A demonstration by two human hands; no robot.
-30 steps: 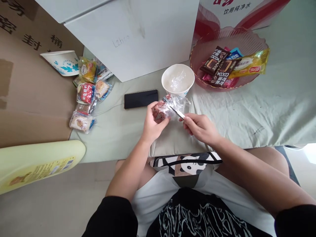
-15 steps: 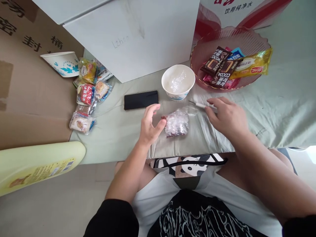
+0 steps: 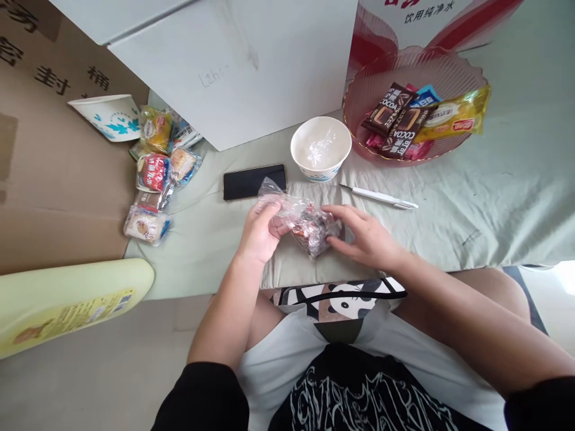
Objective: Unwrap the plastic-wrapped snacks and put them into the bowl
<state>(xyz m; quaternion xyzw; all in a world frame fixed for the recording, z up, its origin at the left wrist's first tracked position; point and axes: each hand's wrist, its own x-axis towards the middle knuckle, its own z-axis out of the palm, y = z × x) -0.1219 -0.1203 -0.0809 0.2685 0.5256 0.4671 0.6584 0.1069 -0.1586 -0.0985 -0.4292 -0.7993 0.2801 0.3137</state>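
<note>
A crinkled clear plastic bag [image 3: 313, 230] with reddish-brown contents is between my two hands, just above the cloth near the table's front edge. My left hand [image 3: 263, 230] pinches the loose end of the bag between thumb and fingers. On the other side, my right hand [image 3: 363, 236] has its thumb and fingers around the bag's right end. What exactly is inside cannot be made out through the creases. A white pen [image 3: 381, 196] lies on the cloth beyond my right hand. Behind the bag stands a white paper bowl [image 3: 320, 148] with clear wrap inside.
A black phone [image 3: 254, 182] lies left of the bowl. At the back right, a pink ribbed bowl [image 3: 415, 66] holds packaged snacks. Several wrapped snacks [image 3: 153, 172] and a tipped paper bowl [image 3: 108, 117] lie by the cardboard box [image 3: 54, 167]. A white box [image 3: 242, 66] stands behind.
My right hand has let go of the pen and moved left to the bag. My left hand has taken hold of the bag's loose end, and the bag has turned.
</note>
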